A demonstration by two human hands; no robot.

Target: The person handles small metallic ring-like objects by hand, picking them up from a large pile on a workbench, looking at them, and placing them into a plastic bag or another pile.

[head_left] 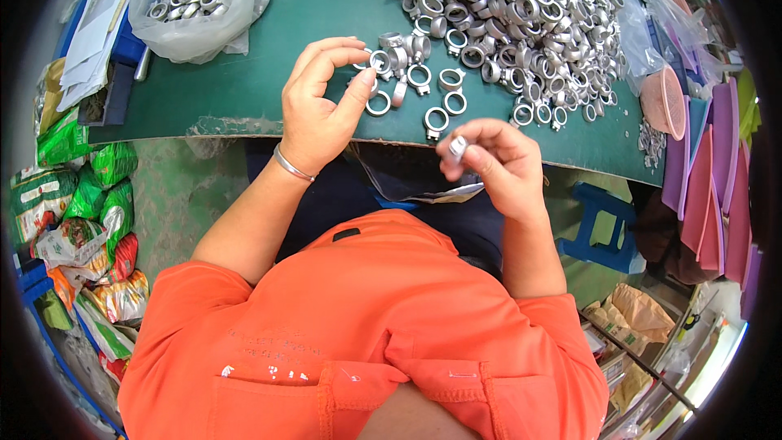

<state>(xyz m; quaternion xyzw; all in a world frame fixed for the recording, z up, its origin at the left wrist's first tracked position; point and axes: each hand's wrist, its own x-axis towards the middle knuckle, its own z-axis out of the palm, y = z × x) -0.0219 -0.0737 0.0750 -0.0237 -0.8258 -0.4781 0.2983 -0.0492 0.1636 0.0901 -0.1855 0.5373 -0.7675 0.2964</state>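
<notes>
Silver-grey metal ring (458,147) is in your right hand (507,165), thumb and fingers clamped on it (slightly blurred, so no fine detail), by the near edge of the green table (220,90). Your left hand (320,110) has thumb and fingers apart, at the left side of a small ring cluster (397,53); can't tell if it's touching. A few loose rings (436,120) lie between your hands. Big ring heap (521,24) sits beyond, to the right; plastic bag (175,42) with more rings is at far left
</notes>
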